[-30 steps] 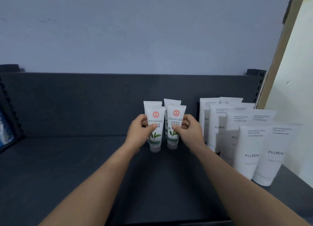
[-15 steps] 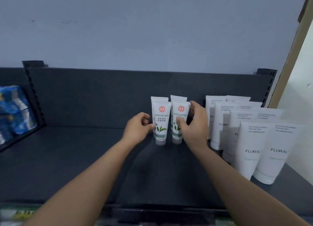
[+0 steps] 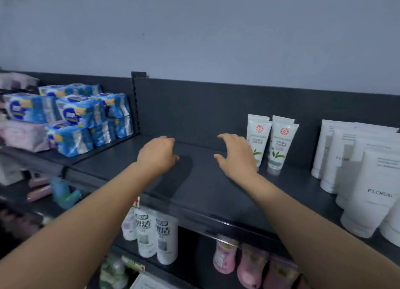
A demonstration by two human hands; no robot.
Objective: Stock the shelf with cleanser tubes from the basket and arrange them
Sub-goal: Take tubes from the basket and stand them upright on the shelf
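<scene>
Four cleanser tubes (image 3: 280, 146) stand cap-down on the dark shelf (image 3: 205, 193), two in front and two close behind, of which only the top edges show. Each front tube is white with a red round emblem near the top and green leaves lower down. They stand upright, side by side, near the shelf's back panel (image 3: 194, 107) and right of the shelf's middle.

The right hand (image 3: 237, 156) hangs just left of them with its fingers spread and gently bent, gripping nothing. Its back covers the lower corner of the left front tube, and whether it touches the tube cannot be told. The left hand (image 3: 158, 155) hovers over the bare shelf further left, well apart from the tubes, fingers loosely curled downward and holding nothing.

To the right of the cleanser tubes, with a gap between, stand larger white tubes marked FLORAL (image 3: 368, 193), in rows running toward the shelf's front edge. On the neighbouring shelf to the left lie stacked blue packs (image 3: 75, 115) and pink packs (image 3: 23, 135). Below the shelf's front edge, white bottles (image 3: 155, 236) and pink bottles (image 3: 225, 258) stand on a lower level, blurred. A pale wall (image 3: 194, 40) rises behind.
</scene>
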